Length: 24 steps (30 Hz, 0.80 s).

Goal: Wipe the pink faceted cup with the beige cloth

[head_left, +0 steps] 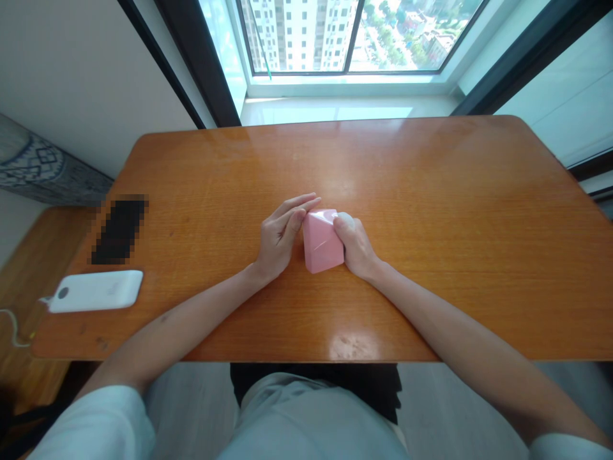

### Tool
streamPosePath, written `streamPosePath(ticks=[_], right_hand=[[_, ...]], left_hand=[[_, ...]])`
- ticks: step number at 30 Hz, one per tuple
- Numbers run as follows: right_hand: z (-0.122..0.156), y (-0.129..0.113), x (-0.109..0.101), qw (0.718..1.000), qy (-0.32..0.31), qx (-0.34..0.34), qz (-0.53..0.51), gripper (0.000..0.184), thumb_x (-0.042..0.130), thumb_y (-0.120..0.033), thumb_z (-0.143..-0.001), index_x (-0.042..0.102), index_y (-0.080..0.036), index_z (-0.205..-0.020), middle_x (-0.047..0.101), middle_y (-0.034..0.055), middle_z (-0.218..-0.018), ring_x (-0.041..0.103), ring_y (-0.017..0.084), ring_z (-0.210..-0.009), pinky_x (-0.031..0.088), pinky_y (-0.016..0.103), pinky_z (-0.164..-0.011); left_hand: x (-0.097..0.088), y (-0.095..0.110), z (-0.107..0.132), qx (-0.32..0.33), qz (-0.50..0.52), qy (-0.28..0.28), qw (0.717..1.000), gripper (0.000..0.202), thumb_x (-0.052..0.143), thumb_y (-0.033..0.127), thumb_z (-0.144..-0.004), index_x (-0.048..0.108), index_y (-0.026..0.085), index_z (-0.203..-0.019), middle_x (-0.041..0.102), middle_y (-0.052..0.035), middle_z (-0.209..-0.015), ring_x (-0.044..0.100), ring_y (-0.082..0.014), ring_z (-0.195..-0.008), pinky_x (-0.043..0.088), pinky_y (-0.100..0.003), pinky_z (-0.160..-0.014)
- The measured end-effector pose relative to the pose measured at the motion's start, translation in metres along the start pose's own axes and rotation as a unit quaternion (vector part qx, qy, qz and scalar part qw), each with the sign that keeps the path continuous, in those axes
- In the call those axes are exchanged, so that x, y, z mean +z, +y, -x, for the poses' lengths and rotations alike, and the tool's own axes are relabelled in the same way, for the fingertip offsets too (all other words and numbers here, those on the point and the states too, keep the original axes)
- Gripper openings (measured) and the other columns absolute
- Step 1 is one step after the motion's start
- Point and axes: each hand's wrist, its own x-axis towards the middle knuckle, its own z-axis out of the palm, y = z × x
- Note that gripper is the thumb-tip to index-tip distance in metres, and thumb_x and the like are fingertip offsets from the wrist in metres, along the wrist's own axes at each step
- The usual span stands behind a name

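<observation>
A folded pink sheet of paper (322, 243) lies on the orange wooden table (431, 211) near its middle. My left hand (282, 233) rests on the table at the paper's left edge, its fingers stretched out and lying over the top left corner. My right hand (353, 246) sits at the paper's right edge with its fingers curled and pressed down on the upper right fold. Both forearms reach in from the near edge of the table.
A white power bank (98, 291) with a cable lies at the table's near left corner. A blurred dark flat object (119, 231) lies just behind it. A window (345, 35) stands beyond the far edge, and a patterned cushion (38, 169) is at the left.
</observation>
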Motion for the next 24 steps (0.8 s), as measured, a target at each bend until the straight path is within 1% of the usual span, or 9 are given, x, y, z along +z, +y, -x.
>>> streamPosePath(ticks=[4,6,8,11,14,16,19,22,24], right_hand=[[0.001,0.0,0.0,1.0,0.0,0.003,-0.006,0.072,0.057,-0.088,-0.1,0.058,-0.022,-0.071,0.052,-0.0011,-0.067,0.045,0.013,-0.061,0.037,0.029,-0.056],[0.001,0.0,0.0,1.0,0.001,0.005,-0.011,0.073,0.057,-0.089,-0.1,0.056,-0.022,-0.07,0.05,-0.0016,-0.065,0.044,0.013,-0.06,0.036,0.029,-0.055],[0.0,-0.001,0.0,1.0,0.0,0.003,-0.014,0.073,0.056,-0.089,-0.1,0.055,-0.023,-0.069,0.049,-0.002,-0.064,0.042,0.012,-0.059,0.036,0.028,-0.054],[0.0,-0.001,0.0,1.0,-0.004,-0.006,-0.017,0.072,0.057,-0.088,-0.101,0.055,-0.023,-0.069,0.05,-0.0019,-0.064,0.043,0.012,-0.059,0.037,0.028,-0.054],[0.0,-0.001,0.0,1.0,0.002,-0.012,-0.01,0.071,0.056,-0.086,-0.102,0.06,-0.022,-0.073,0.054,-0.0014,-0.067,0.045,0.012,-0.061,0.038,0.028,-0.055],[-0.001,-0.001,0.0,1.0,0.006,-0.017,-0.003,0.071,0.055,-0.087,-0.102,0.059,-0.022,-0.073,0.053,-0.0016,-0.067,0.045,0.013,-0.061,0.039,0.028,-0.054],[-0.002,-0.001,-0.001,0.999,0.009,-0.032,0.008,0.071,0.053,-0.086,-0.103,0.057,-0.023,-0.071,0.054,-0.0015,-0.066,0.048,0.013,-0.062,0.042,0.028,-0.056],[-0.002,0.003,-0.003,0.998,-0.003,-0.048,0.044,0.064,0.051,-0.078,-0.108,0.07,-0.022,-0.083,0.065,0.0013,-0.073,0.057,0.016,-0.067,0.049,0.029,-0.059],[-0.001,0.006,-0.006,0.995,-0.019,-0.062,0.076,0.054,0.052,-0.067,-0.112,0.079,-0.022,-0.099,0.073,0.0029,-0.08,0.064,0.018,-0.071,0.052,0.03,-0.062]], left_hand=[[-0.005,-0.002,-0.001,0.069,-0.043,0.028,0.996,0.03,0.064,0.039,-0.116,0.085,0.03,-0.135,0.081,-0.0071,-0.145,0.08,-0.0205,-0.13,0.066,-0.04,-0.112],[-0.01,-0.007,-0.004,0.134,-0.072,0.043,0.987,0.029,0.067,0.031,-0.115,0.083,0.033,-0.138,0.082,-0.0057,-0.143,0.08,-0.0187,-0.126,0.065,-0.036,-0.109],[-0.014,-0.013,-0.008,0.208,-0.104,0.038,0.972,0.036,0.063,0.022,-0.115,0.079,0.036,-0.144,0.082,-0.0045,-0.141,0.08,-0.0172,-0.125,0.065,-0.034,-0.107],[-0.017,-0.021,-0.011,0.297,-0.153,-0.02,0.942,0.049,0.055,0.016,-0.116,0.067,0.037,-0.159,0.079,-0.007,-0.147,0.076,-0.0191,-0.134,0.063,-0.036,-0.111],[-0.015,-0.027,-0.01,0.33,-0.193,-0.089,0.92,0.062,0.062,0.028,-0.115,0.045,0.033,-0.175,0.069,-0.0143,-0.161,0.067,-0.026,-0.151,0.06,-0.044,-0.121],[-0.013,-0.029,-0.009,0.334,-0.213,-0.114,0.911,0.071,0.066,0.037,-0.114,0.037,0.035,-0.178,0.061,-0.0162,-0.17,0.061,-0.0292,-0.159,0.058,-0.049,-0.125],[-0.01,-0.029,-0.007,0.379,-0.24,-0.112,0.887,0.068,0.071,0.034,-0.111,0.043,0.039,-0.173,0.054,-0.0133,-0.177,0.053,-0.0293,-0.166,0.053,-0.053,-0.131],[-0.008,-0.027,-0.005,0.454,-0.288,-0.095,0.837,0.063,0.078,0.029,-0.107,0.054,0.045,-0.162,0.056,-0.0051,-0.175,0.051,-0.0252,-0.168,0.046,-0.053,-0.139],[-0.007,-0.026,-0.003,0.472,-0.313,-0.102,0.818,0.064,0.081,0.03,-0.105,0.056,0.053,-0.159,0.06,0.0018,-0.171,0.052,-0.0226,-0.167,0.039,-0.057,-0.144]])
